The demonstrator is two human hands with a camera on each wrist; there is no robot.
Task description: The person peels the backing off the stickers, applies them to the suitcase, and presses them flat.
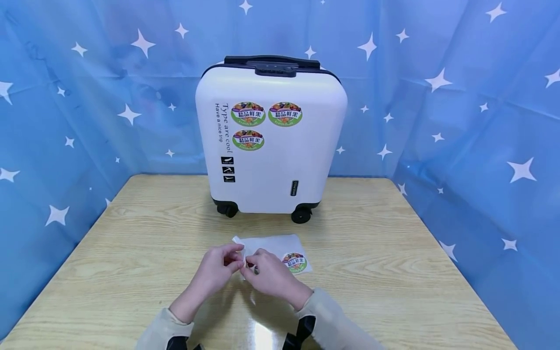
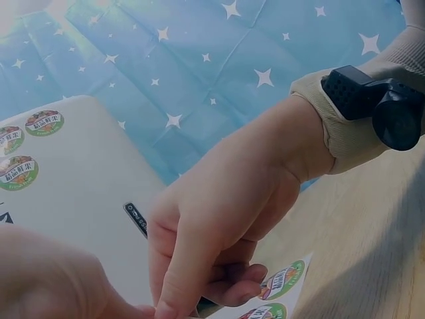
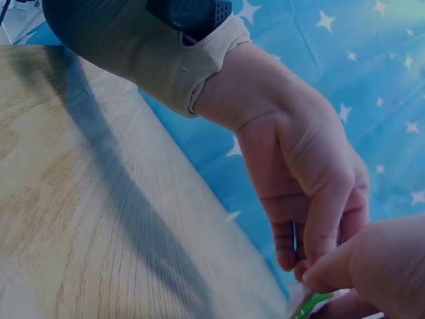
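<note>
My left hand and right hand meet, pinching the left edge of a white sticker sheet; one oval fruit sticker shows on it. Beyond, three matching stickers mark the white suitcase standing on the wood-grain table.

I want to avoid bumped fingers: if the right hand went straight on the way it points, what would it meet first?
Most likely the left hand, its fingertips right in front of the right hand's at the sheet; any small gap is hard to judge.
</note>
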